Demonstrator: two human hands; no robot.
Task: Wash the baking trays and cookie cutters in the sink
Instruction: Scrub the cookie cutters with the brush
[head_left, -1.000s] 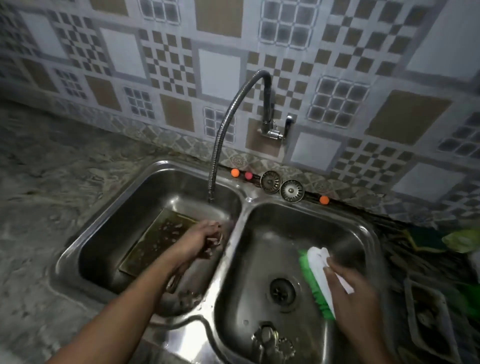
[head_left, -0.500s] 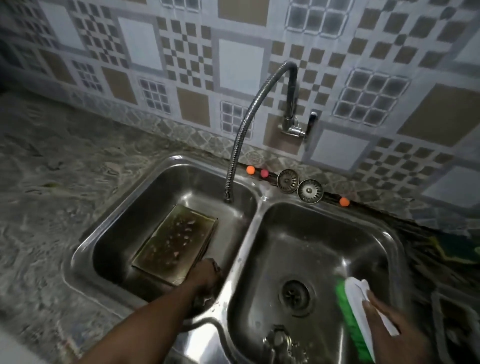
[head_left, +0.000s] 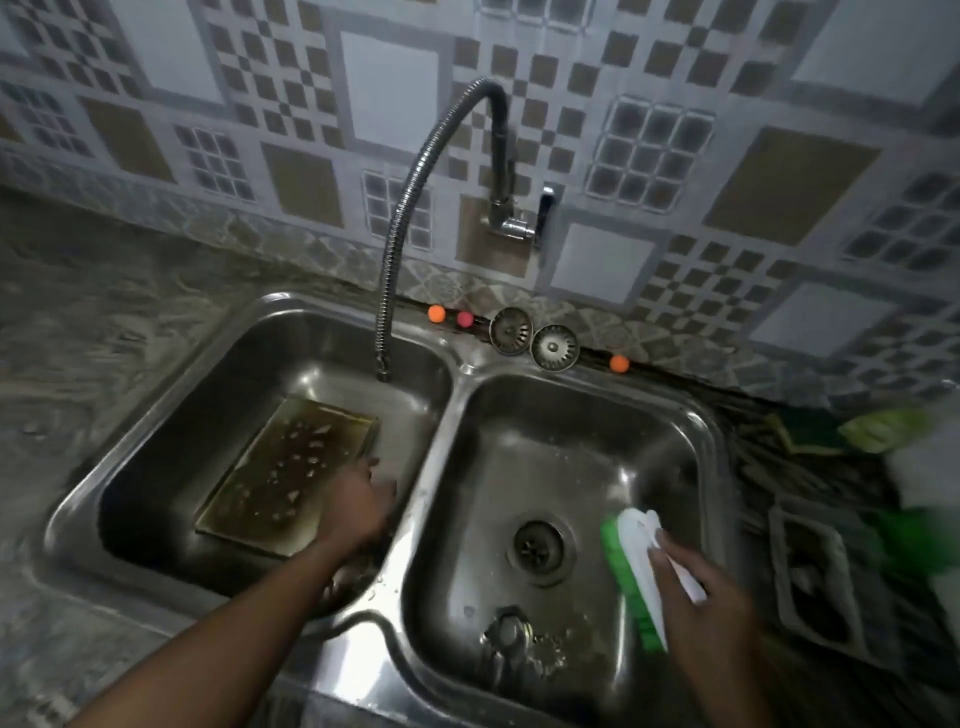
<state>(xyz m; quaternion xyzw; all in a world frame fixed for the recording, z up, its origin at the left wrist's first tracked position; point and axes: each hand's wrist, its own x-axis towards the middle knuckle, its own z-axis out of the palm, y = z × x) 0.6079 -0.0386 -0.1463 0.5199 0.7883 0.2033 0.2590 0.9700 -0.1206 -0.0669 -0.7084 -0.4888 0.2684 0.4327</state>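
Barely started, I judge: the baking tray (head_left: 288, 470) lies crusted in the left basin (head_left: 208, 395), my left hand (head_left: 358, 501) at its right edge, grip unclear. My right hand (head_left: 701, 587) clasps the green scrub brush (head_left: 631, 566) over the right basin (head_left: 571, 441); scrubbing and rinsing remain

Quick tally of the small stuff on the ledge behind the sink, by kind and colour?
Orange balls: 2
Pink ball: 1
Metal drain strainers: 2
Total: 5
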